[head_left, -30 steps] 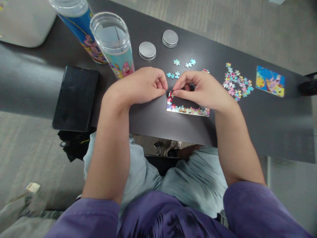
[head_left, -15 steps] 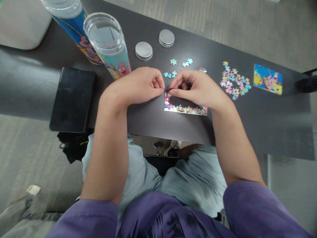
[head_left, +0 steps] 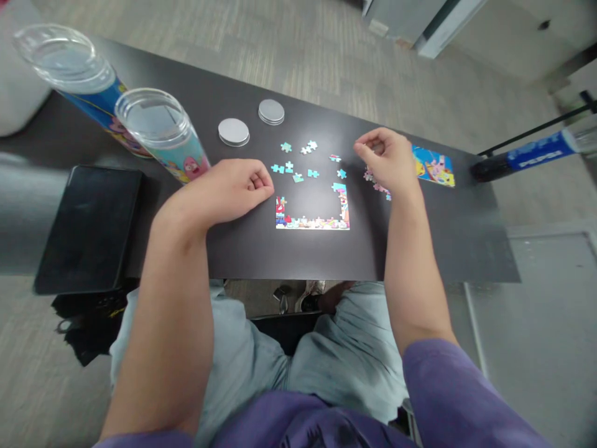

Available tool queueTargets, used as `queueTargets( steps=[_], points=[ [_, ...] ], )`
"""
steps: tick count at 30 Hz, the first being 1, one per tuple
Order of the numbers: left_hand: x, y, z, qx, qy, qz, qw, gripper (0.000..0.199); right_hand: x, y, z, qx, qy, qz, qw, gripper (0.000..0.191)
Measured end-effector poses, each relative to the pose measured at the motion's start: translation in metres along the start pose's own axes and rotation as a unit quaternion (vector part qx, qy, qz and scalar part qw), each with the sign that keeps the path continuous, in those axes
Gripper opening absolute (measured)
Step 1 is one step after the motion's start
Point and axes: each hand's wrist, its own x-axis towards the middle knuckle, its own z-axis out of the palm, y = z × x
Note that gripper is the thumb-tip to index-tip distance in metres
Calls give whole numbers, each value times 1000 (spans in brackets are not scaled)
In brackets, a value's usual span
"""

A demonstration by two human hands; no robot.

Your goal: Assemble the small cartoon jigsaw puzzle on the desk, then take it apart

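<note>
Head: pcs [head_left: 380, 188] under R grip [head_left: 386, 159]

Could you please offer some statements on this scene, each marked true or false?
1. The right hand partly hides a pile of loose pieces. True.
2. The left hand is just left of the puzzle border. True.
3. The puzzle border is closed on all four sides. False: most of its top is missing.
4. The picture card lies left of the puzzle border. False: the picture card lies to its right.
</note>
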Motion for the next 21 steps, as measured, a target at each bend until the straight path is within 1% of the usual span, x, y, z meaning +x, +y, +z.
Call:
queueTargets(
  steps=[2, 5, 8, 12, 16, 21],
  points=[
    [1, 2, 2, 2, 20, -6, 1000, 7, -4, -1, -2, -3, -34, -4, 999, 12],
    [3, 4, 6, 3, 44, -11, 999, 7, -6, -6, 2, 5, -89, -32, 996, 11],
    [5, 4, 9, 18, 51, -9, 998, 17, -4, -8, 8, 10, -109, -47, 993, 12],
    [7, 2, 11, 42, 54, -7, 998, 31, -1, -5, 12, 4, -128, -50, 991, 11],
    [9, 0, 12, 66, 48, -5, 997, 40, 0, 0, 12, 19, -158, -53, 986, 22],
    [11, -2, 11, 90, 45, 22, 995, 43, 1, 0, 17, 60, -185, -57, 979, 32]
  ],
)
